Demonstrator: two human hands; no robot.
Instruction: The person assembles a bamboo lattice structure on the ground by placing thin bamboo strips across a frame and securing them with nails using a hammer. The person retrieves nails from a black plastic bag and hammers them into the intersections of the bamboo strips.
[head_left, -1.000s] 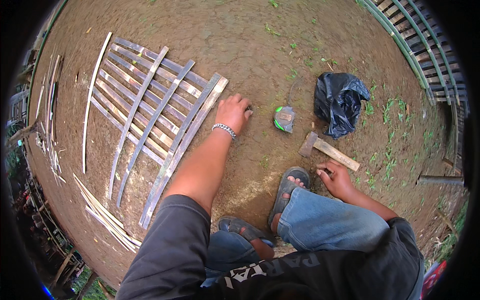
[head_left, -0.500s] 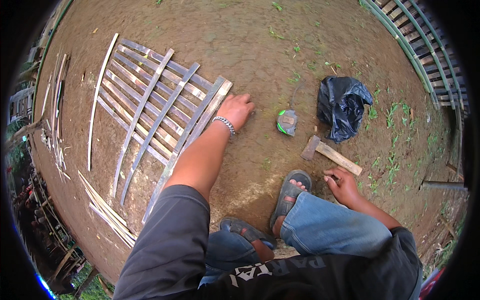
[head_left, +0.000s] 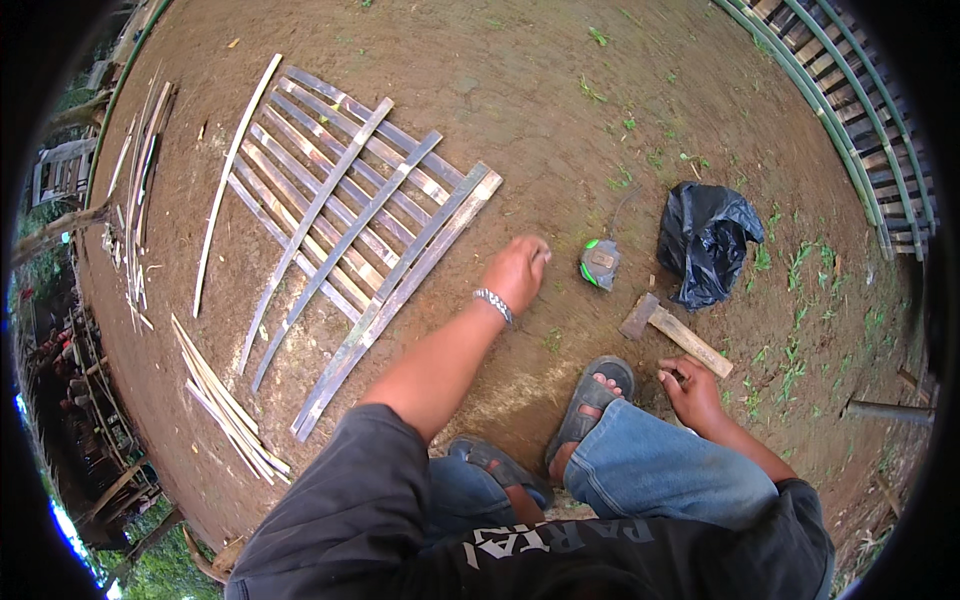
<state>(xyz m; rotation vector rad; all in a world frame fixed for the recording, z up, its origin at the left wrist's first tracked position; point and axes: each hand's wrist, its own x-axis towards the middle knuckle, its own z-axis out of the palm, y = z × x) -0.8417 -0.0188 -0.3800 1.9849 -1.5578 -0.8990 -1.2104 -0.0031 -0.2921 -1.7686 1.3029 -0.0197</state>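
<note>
Bamboo, split into flat pale-grey strips, makes up the lattice panel point(head_left: 345, 235) that I see lying flat on the bare brown ground point(head_left: 520, 90). Its long slats run side by side, and a few darker cross strips lie diagonally over them; two thicker strips edge the side nearest me. My left hand point(head_left: 515, 272) reaches out with the arm straight, fingers curled loosely inward and holding nothing that I can make out; it sits over the dirt just beside the panel's near edge, between that edge and a small green and grey tape measure point(head_left: 599, 263). A metal bracelet point(head_left: 493, 304) rings that wrist.

My right hand point(head_left: 692, 388) is low by my knee, fingers pinched narrow on something small that I cannot tell apart from the soil. Just ahead of it lies a hammer point(head_left: 672, 331) with a wooden handle and a dark head, its handle end near my fingertips but apart from them. A crumpled black plastic bag point(head_left: 704, 243) rests beyond the hammer. A grey sandal point(head_left: 590, 405) is planted between my two arms. Loose bamboo strips point(head_left: 225, 405) lie in a bundle to the left of the panel.
</note>
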